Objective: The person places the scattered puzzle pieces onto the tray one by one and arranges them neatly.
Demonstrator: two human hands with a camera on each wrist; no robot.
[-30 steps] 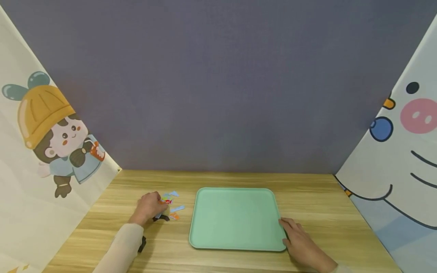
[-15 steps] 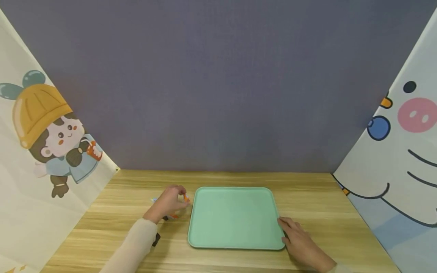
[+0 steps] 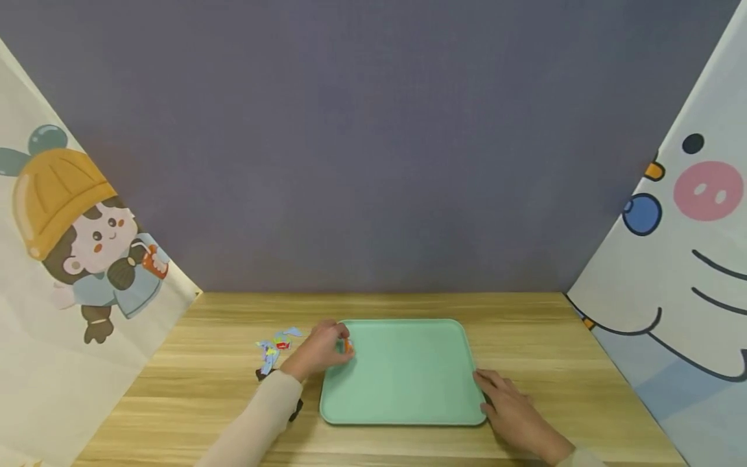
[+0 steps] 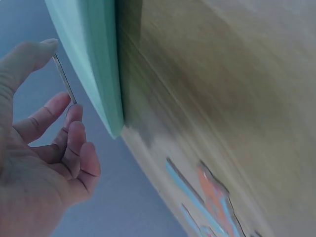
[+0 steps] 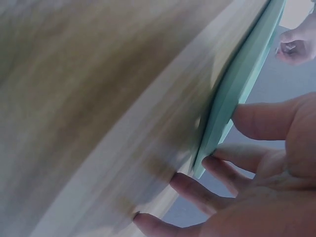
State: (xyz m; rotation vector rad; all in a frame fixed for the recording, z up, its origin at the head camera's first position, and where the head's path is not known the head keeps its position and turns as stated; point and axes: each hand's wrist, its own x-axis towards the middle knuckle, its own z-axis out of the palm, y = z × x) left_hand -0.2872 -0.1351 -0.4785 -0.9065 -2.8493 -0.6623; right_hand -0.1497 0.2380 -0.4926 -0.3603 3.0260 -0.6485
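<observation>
Between thumb and fingertips, my left hand pinches a thin flat orange-and-white piece over the left rim of a mint-green tray. Seen from the left wrist, that piece stands edge-on, beside the tray's wall. My right hand rests at the tray's right edge, thumb and forefinger touching the rim in the right wrist view, the other fingertips down by the wood. Left of the tray lies a loose heap of small irregular flat pieces, mostly light blue, some red, yellow-green and black.
A wood-grain table carries everything, backed by a grey upright panel. White printed sheets flank it: a cartoon child at left, a pig snout at right. The left forearm crosses the table's front left.
My left hand has lifted the orange-and-white piece from the heap and carried it right, to the tray's left rim. The right hand stays at the tray's edge.
</observation>
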